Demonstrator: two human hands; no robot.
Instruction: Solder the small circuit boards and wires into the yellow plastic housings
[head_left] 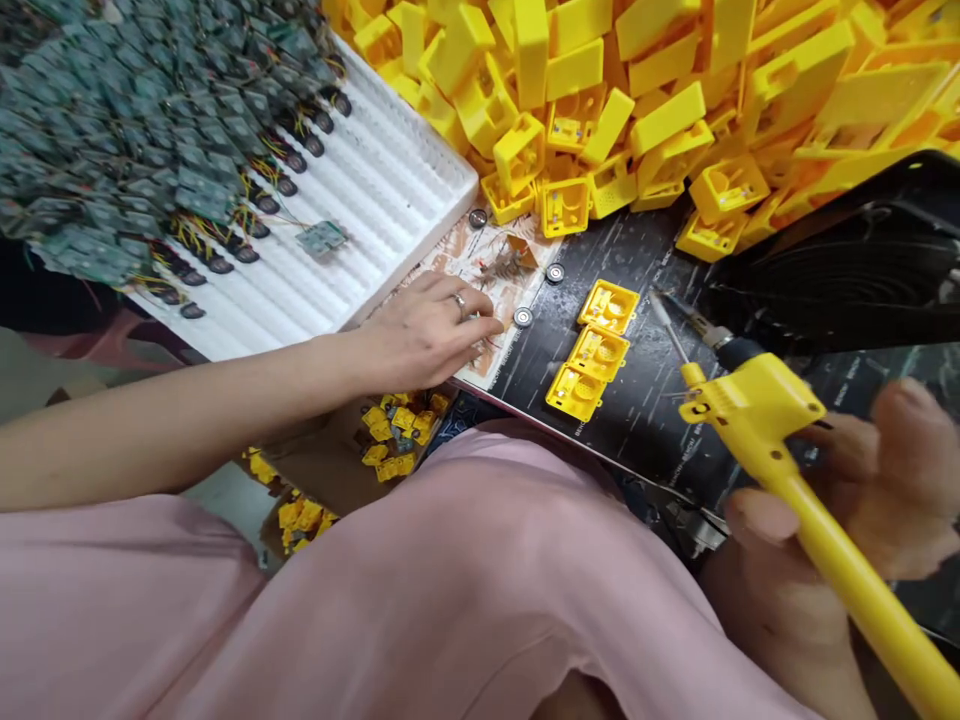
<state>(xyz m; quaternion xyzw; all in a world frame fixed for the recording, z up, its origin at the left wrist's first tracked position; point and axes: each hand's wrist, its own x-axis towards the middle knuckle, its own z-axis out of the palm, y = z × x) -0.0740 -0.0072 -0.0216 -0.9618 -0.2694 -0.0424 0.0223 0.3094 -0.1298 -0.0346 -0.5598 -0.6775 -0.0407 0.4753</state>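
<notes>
My left hand, with a ring on one finger, rests over a patterned white sheet. Its fingers are bent down around something small and partly hidden that I cannot make out. Round metal-rimmed discs lie by its fingertips. On the right, my right hand holds a yellow soldering tool whose metal tip points up and left. Between the hands, three open yellow cases lie in a row on the black table.
A white ribbed foam tray at the left bears many green circuit boards with wired round parts. Yellow cases are heaped at the back. A black fan-like object stands at the right. Below the table edge is a box of yellow parts.
</notes>
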